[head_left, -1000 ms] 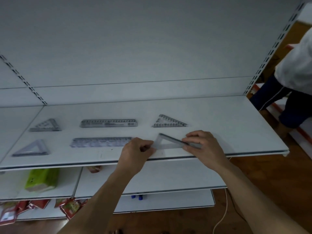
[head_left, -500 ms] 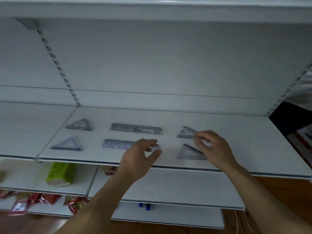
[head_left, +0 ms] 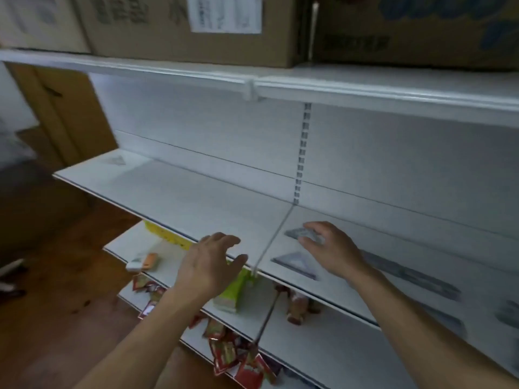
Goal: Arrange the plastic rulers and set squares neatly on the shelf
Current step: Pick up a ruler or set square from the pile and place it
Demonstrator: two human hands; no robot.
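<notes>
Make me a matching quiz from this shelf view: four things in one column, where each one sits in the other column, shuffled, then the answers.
Things
1 cardboard box
2 green pack
3 red sachets
4 rear set square

Places
A lowest shelf in view
B in the right hand's fingers
C top shelf
D shelf directly below the set square's

Pairs: 1-C, 2-D, 3-A, 4-B

On the white shelf [head_left: 196, 203], two grey see-through set squares lie flat, one behind the other. The rear set square [head_left: 297, 234] is partly under your right hand [head_left: 334, 254]; the front set square [head_left: 295, 265] is near the edge. Further right a long ruler [head_left: 412, 273] lies flat, blurred.
</notes>
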